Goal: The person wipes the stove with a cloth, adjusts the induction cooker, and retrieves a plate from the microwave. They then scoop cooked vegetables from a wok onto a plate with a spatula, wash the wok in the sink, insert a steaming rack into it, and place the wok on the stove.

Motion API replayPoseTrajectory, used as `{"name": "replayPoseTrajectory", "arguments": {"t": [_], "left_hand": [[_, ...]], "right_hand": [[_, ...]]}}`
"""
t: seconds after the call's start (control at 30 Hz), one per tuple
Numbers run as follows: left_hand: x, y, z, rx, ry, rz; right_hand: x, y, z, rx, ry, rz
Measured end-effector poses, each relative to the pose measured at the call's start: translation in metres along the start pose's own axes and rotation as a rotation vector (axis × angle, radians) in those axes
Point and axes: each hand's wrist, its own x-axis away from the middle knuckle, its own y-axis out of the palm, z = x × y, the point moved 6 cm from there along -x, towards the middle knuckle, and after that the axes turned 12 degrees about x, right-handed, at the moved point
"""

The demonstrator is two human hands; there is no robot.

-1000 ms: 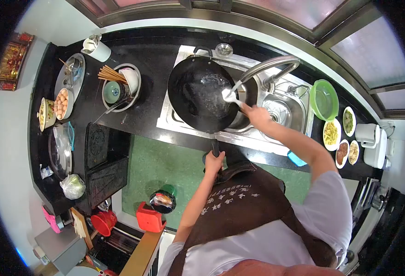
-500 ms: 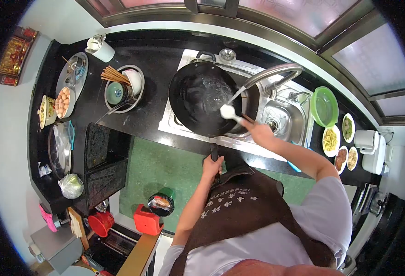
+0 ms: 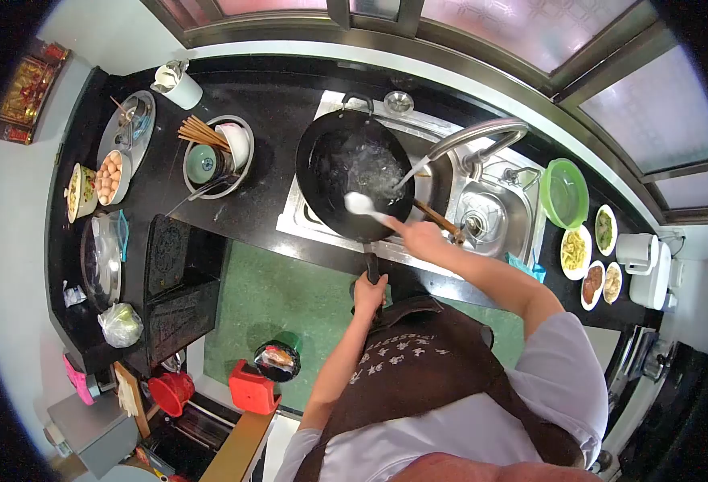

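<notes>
A black wok rests over the sink's left side, with water pooling and churning inside it. My left hand is closed around the wok's handle near the counter edge. In my right hand is the handle of a white-headed brush. The brush head is over the near part of the wok's inside; whether it touches the metal is hard to tell. From the curved faucet, a stream of water runs into the wok.
Right of the wok is a steel sink basin, with a brown stick across its edge. Farther right stand a green basin and several plates of food. A steel bowl with chopsticks sits left. A red stool is on the floor.
My right hand has moved the brush left and toward me within the wok. The wok tilts a little differently, and more water churns in it. My left hand keeps its grip.
</notes>
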Motion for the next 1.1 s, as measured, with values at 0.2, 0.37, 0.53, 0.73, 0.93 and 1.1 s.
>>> {"name": "replayPoseTrajectory", "arguments": {"t": [0.2,0.37,0.53,0.73,0.93,1.1], "left_hand": [[0.001,0.010,-0.002,0.020,0.010,-0.031],[0.001,0.012,-0.003,0.089,-0.010,-0.088],[0.003,0.008,-0.004,0.074,-0.042,-0.062],[-0.003,0.007,-0.012,0.097,-0.020,-0.070],[-0.001,0.009,-0.007,0.051,-0.013,-0.045],[0.005,0.012,-0.001,0.185,-0.091,-0.122]], "right_hand": [[-0.046,0.061,0.028,0.107,0.418,-0.003],[-0.151,0.072,-0.040,-0.685,0.795,0.210],[-0.188,-0.017,-0.077,-1.963,0.473,0.326],[-0.068,-0.033,-0.078,-1.419,-0.018,-0.186],[0.035,-0.011,0.008,-0.107,-0.044,-0.339],[-0.048,0.056,0.035,-0.078,0.192,0.016]]}}
